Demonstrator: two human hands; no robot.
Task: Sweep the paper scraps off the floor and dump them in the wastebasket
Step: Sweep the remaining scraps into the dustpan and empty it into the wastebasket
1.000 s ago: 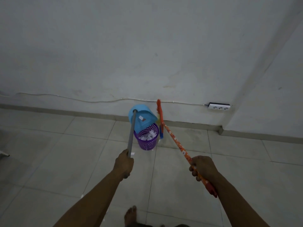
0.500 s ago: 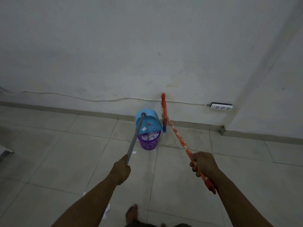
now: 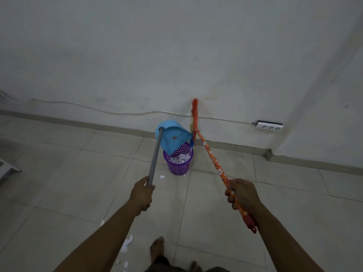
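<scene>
A purple mesh wastebasket (image 3: 178, 165) stands on the tiled floor near the wall, with white paper scraps inside. My left hand (image 3: 141, 193) grips the grey handle of a blue dustpan (image 3: 172, 136), which is tipped over the basket's rim. My right hand (image 3: 242, 194) grips the orange patterned handle of a broom (image 3: 211, 153); its head points up against the wall, beside the dustpan. A small white scrap (image 3: 162, 176) lies on the floor left of the basket. More scraps (image 3: 126, 244) lie near my left forearm.
A white power strip (image 3: 270, 126) hangs on the wall at the right, fed by a thin white cable (image 3: 98, 109) along the wall. A wall corner juts out at the right. My bare feet (image 3: 156, 250) show at the bottom. A pale object (image 3: 7, 169) sits at the left edge.
The dustpan has tipped further over the basket and its inside now looks bare of paper. The broom head has risen higher against the wall. Both hands keep their grips.
</scene>
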